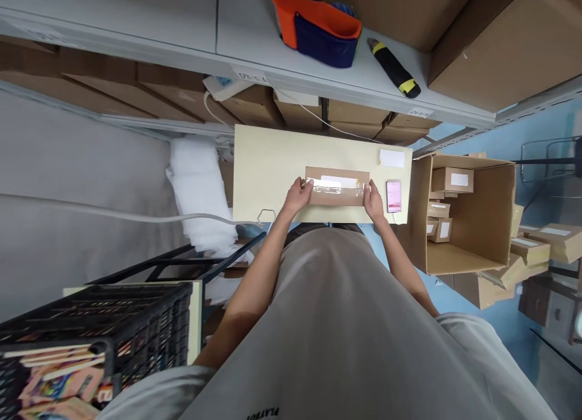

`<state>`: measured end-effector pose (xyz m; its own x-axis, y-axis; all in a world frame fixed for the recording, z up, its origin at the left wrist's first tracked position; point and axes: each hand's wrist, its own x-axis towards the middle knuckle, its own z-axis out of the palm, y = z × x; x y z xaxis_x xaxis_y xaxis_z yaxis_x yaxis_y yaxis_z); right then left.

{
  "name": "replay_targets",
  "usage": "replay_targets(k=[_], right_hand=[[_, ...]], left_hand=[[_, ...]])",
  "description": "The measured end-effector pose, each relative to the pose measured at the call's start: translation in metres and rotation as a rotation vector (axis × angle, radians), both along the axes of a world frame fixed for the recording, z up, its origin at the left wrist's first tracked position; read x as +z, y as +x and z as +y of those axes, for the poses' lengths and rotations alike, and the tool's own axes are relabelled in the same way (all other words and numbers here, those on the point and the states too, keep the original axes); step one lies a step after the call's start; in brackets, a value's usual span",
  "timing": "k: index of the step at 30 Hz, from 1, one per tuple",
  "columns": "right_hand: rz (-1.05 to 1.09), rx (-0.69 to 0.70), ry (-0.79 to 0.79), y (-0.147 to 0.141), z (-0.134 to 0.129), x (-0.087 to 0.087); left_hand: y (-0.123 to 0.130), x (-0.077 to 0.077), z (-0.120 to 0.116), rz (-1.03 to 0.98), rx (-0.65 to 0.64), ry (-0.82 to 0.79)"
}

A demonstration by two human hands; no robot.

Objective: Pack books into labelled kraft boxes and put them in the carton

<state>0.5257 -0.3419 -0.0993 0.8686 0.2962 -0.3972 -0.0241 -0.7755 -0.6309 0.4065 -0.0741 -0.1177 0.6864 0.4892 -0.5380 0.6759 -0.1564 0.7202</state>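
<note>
A long brown cardboard box (339, 198) with a white label and a strip of clear tape along its length lies at the middle of the pale yellow table (268, 159). My left hand (299, 194) grips its left end, the thumb on top near the tape. At the right end, my right hand (373, 200) holds the box, its fingers around the edge. Just right of that hand is a phone (393, 196) with a pink screen, and above it a white label sheet (391, 159).
Right of the table stands a large open carton (477, 220) holding several small boxes. A shelf (254, 44) above bears an orange and blue tape dispenser (318, 29) and a black and yellow cutter (394, 67). White wrapping (200, 190) hangs left; a black crate (150, 323) sits lower left.
</note>
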Motion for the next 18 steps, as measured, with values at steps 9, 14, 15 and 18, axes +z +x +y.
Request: replay_targets(k=[9, 14, 15, 18], right_hand=[[-0.160, -0.038, 0.258, -0.013, -0.010, 0.019], [-0.171, -0.221, 0.292, -0.026, -0.002, 0.004], [-0.168, -0.253, 0.277, -0.028, 0.000, -0.002], [-0.144, -0.339, 0.226, -0.037, 0.005, -0.022]], left_hand=[[-0.015, -0.012, 0.027, -0.315, 0.009, -0.098], [-0.022, -0.022, 0.038, -0.392, 0.049, -0.103], [-0.023, -0.026, 0.039, -0.385, 0.057, -0.115], [-0.028, -0.037, 0.036, -0.336, 0.066, -0.168]])
